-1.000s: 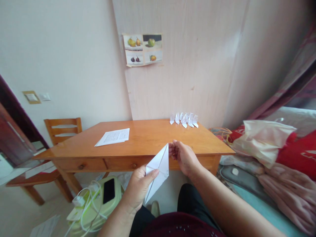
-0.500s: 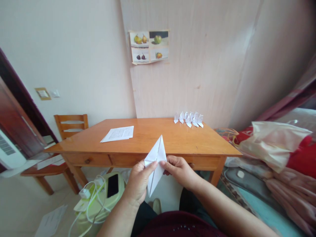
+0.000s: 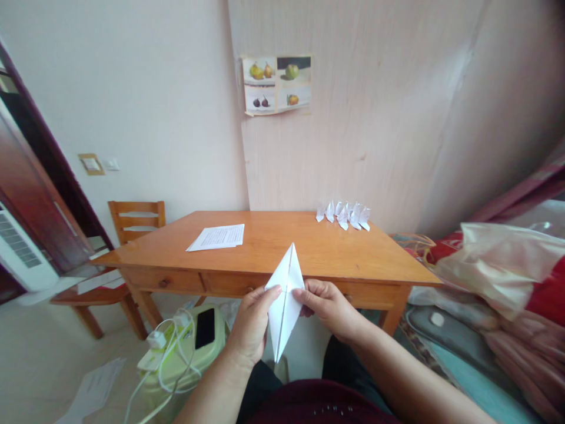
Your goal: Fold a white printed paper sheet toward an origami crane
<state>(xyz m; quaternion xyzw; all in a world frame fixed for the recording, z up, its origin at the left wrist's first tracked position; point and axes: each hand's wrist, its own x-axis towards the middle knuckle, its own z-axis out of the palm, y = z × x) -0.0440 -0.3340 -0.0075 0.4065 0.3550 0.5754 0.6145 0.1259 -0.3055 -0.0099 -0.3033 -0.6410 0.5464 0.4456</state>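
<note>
A white sheet of paper folded into a long diamond point(image 3: 286, 300) is held in front of the table's near edge, one tip up and one down, with a crease along its middle. My left hand point(image 3: 253, 324) pinches its left corner, thumb on top. On the opposite corner, my right hand point(image 3: 324, 303) grips with thumb in front and fingers curled behind. Several small folded white paper pieces point(image 3: 343, 217) stand grouped at the table's far right. A stack of printed sheets point(image 3: 216, 237) lies on the left of the tabletop.
The wooden table point(image 3: 265, 256) has drawers along its front. Lower left, a pale green box point(image 3: 212, 359) carries a black phone point(image 3: 205, 328) and white cables. A wooden chair point(image 3: 136, 222) stands left. Bags and cloth point(image 3: 507, 271) are piled right.
The diamond now faces me more flatly, and its lower tip hangs slightly lower. Both hands keep their hold on its side corners. The view has turned a little to the left.
</note>
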